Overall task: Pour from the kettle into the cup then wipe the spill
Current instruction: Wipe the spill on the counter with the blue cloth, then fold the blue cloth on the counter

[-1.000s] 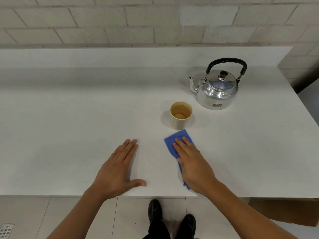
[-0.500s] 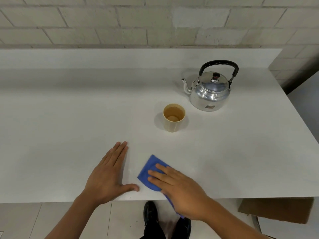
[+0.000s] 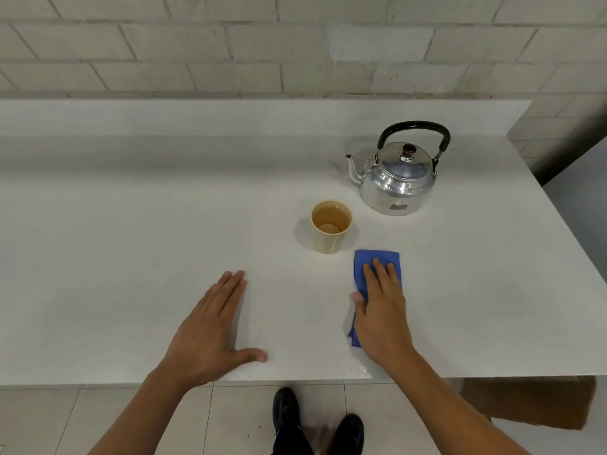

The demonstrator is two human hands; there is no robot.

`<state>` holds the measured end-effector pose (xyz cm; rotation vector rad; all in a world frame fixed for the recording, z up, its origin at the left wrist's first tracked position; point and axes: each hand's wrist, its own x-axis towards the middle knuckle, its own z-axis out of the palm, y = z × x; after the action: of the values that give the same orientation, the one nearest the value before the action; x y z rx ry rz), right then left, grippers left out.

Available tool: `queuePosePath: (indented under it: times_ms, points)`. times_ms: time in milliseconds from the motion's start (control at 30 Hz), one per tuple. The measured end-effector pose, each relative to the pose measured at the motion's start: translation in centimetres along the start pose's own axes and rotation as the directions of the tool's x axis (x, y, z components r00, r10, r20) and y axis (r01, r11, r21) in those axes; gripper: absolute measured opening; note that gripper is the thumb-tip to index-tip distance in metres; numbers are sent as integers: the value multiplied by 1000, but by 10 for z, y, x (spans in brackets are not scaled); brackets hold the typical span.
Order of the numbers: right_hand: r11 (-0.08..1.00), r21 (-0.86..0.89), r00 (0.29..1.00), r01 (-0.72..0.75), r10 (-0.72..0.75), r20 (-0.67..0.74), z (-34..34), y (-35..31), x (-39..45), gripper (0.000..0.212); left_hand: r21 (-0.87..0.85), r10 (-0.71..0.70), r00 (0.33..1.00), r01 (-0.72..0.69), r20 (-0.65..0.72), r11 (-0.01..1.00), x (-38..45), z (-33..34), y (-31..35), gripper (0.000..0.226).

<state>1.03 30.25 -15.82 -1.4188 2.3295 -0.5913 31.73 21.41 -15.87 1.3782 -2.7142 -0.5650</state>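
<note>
A shiny metal kettle (image 3: 399,178) with a black handle stands upright at the back right of the white counter (image 3: 131,241), spout pointing left. In front of it, a little to the left, a beige cup (image 3: 330,228) holds brownish liquid. A folded blue cloth (image 3: 377,257) lies flat just right of the cup. My right hand (image 3: 381,310) presses flat on the cloth and covers most of it. My left hand (image 3: 210,333) rests palm down on the bare counter, fingers together and thumb spread, holding nothing. A small wet patch (image 3: 361,369) glistens at the counter's front edge.
A brick wall rises behind the counter's raised back ledge. The counter's right edge slants past the kettle. Below the front edge I see floor tiles, my black shoes (image 3: 315,421) and a brown cardboard piece (image 3: 532,405) at the lower right.
My right hand slid the blue cloth from the front edge near my left thumb to the right and away, beside the cup. My left hand stayed flat.
</note>
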Motion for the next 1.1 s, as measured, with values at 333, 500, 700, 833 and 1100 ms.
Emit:
queuePosePath:
  times_ms: [333, 500, 700, 833, 1100]
  points:
    - [989, 135, 998, 66, -64, -19, -59, 20, 56, 32, -252, 88, 981, -129, -170, 959, 26, 8, 92, 48]
    - [991, -9, 965, 135, -129, 229, -69, 29, 76, 52, -354, 10, 988, -65, -157, 933, 49, 28, 148, 33]
    - [989, -80, 966, 127, -106, 234, -65, 29, 75, 50, -212, 12, 997, -27, -73, 977, 63, 47, 179, 51]
    - [993, -60, 975, 99, -85, 207, -63, 31, 71, 31, -141, -6, 998, -2, -55, 990, 59, 54, 193, 49]
    - [995, 70, 984, 78, -88, 158, -83, 37, 61, 10, -256, -141, 988, 151, 56, 955, 52, 47, 209, 34]
